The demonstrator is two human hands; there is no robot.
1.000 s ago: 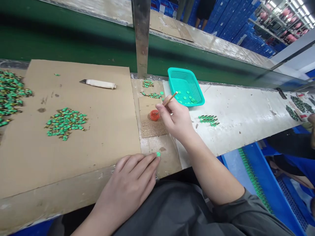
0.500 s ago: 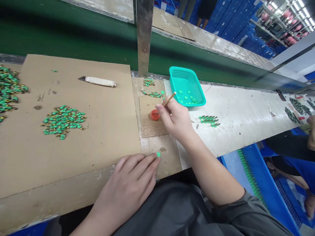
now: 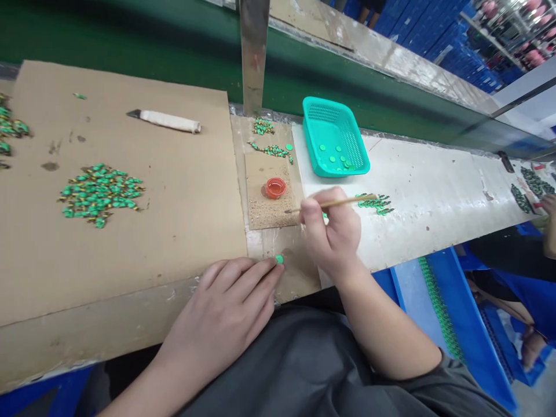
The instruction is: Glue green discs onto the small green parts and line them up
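My left hand lies on the near edge of the bench, its fingers close together. Its fingertips hold a small green disc against the surface. In my right hand is a thin wooden-handled paintbrush, its dark tip pointing left over the speckled cardboard piece. A bit of green shows between the right fingers; I cannot make out what it is. Just beyond the brush tip stands a small red cup of liquid.
A turquoise basket holds several green discs. Small green-and-yellow pieces form a pile on the cardboard sheet, near a cloth-wrapped knife. Rows of green pieces lie right of my hand. Another person's hand is at far right.
My right hand has drawn back from the red cup, toward me and to the right, and the brush has swung nearly level. The left hand stays at the disc.
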